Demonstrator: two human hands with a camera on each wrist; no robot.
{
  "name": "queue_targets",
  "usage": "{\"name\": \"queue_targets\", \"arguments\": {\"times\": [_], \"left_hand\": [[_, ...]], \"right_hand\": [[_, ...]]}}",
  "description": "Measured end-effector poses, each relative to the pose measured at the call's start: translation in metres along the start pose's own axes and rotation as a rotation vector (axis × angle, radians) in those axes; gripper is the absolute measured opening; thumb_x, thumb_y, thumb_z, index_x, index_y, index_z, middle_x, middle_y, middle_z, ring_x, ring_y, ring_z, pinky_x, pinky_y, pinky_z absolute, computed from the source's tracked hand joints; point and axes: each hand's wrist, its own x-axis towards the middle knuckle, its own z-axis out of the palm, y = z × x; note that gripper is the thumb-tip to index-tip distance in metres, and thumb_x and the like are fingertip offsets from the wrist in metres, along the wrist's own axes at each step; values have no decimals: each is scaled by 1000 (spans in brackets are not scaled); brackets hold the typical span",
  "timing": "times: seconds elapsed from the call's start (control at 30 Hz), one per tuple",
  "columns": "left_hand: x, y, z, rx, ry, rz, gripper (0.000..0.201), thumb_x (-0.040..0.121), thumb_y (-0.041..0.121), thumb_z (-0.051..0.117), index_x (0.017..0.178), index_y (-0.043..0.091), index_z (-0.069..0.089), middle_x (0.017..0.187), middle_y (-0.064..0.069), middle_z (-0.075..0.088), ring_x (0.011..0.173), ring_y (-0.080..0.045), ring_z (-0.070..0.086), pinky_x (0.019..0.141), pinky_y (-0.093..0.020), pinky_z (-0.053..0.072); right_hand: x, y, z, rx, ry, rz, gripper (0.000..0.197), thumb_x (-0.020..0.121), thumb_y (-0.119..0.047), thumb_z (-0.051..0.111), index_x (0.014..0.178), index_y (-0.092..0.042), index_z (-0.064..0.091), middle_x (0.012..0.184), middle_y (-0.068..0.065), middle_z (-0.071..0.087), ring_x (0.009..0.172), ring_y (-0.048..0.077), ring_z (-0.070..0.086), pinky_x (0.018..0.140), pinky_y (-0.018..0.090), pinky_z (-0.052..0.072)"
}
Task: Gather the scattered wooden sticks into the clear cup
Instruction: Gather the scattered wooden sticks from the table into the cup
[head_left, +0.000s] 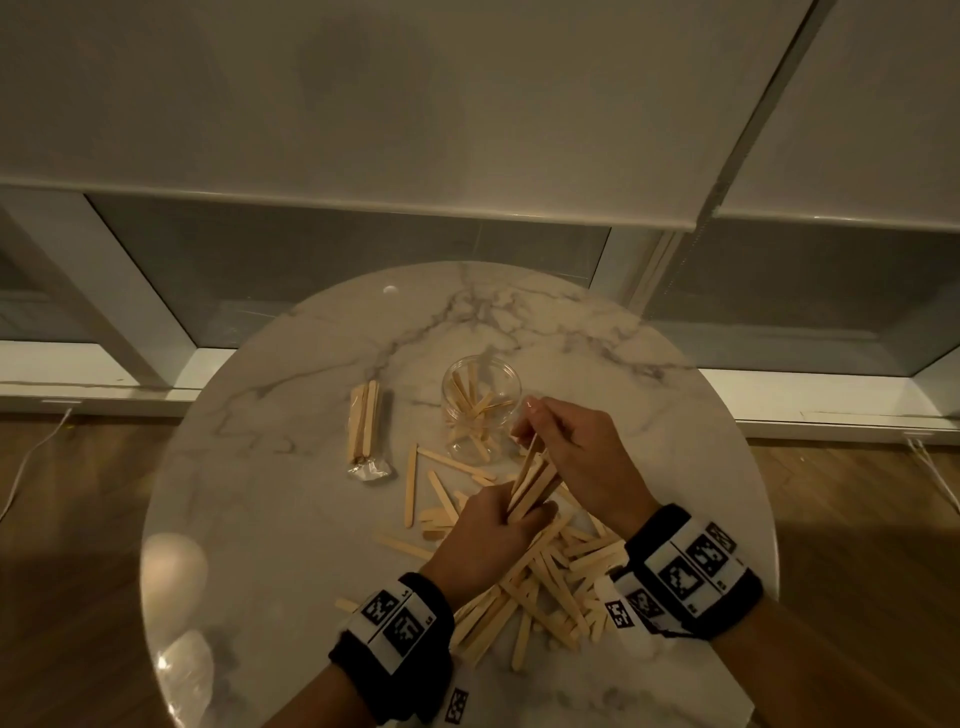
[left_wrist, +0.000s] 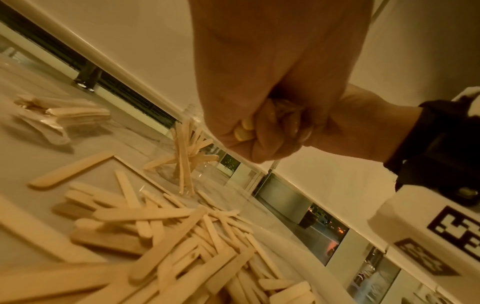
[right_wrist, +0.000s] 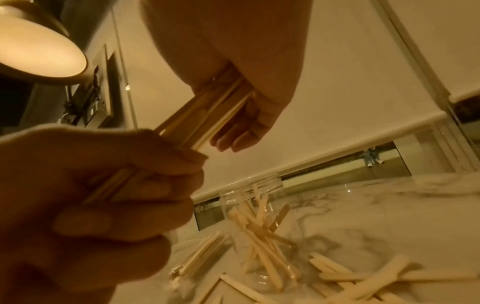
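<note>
Black wristbands w/ white blocks, b&w square marker tags.

left hand fisted around bundle of sticks at its lower end, right hand above it pinching bundle's upper end, fingers curled, both wrists in marker-tagged bands

A round table with a white, grey-veined marble top stands on a floor of brown wood boards, close to a window wall. Pale roller blinds hang lowered over most of the white-framed windows, leaving a low strip of glass through which what appears to be a dim street scene shows in the wrist views. A lit lamp shade glows warm at upper left in the right wrist view, and thin white cables lie on the floor at both sides.
</note>
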Motion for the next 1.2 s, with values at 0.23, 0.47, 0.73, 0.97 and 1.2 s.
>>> {"name": "queue_targets", "arguments": {"times": [0.23, 0.47, 0.73, 0.97, 1.2], "left_hand": [[-6, 8, -1, -307, -199, -149, 22, 92, 27, 51, 77, 14, 40, 54, 8, 32, 43, -7, 25, 45, -19, 23], [-4, 12, -4, -287, -111, -52, 14, 96, 29, 46, 94, 16, 50, 58, 5, 33, 44, -9, 25, 46, -25, 25], [-3, 10, -6, -187, -83, -21, 27, 91, 33, 55, 85, 7, 53, 56, -3, 38, 39, -11, 30, 42, -22, 33], [5, 8, -11, -287, 77, -14, 15, 82, 22, 68, 83, 13, 56, 60, 2, 46, 42, -9, 38, 43, -21, 35], [-7, -21, -38, -184, 147, -152, 28, 83, 31, 66, 107, 23, 53, 89, -3, 62, 58, -6, 57, 48, -16, 42]], "right_hand": [[1, -6, -4, -62, -99, -51, 26, 94, -29, 56, 73, -16, 65, 65, -6, 65, 62, 5, 61, 64, 15, 47], [-5, 0, 5, 131, 40, 188, 59, 68, -59, 64, 115, -26, 53, 97, -12, 63, 76, 0, 64, 65, 10, 48], [-1, -1, 7, 109, -70, 97, 27, 84, -24, 70, 63, -27, 54, 51, -17, 60, 50, -4, 55, 52, 7, 41], [20, -6, 12, 93, -93, 1, 30, 89, -21, 64, 65, -18, 47, 52, -11, 49, 48, 2, 45, 51, 12, 39], [76, -11, -7, 125, 235, 31, 27, 91, -32, 60, 70, -22, 46, 61, 3, 55, 49, 17, 54, 46, 31, 47]]}}
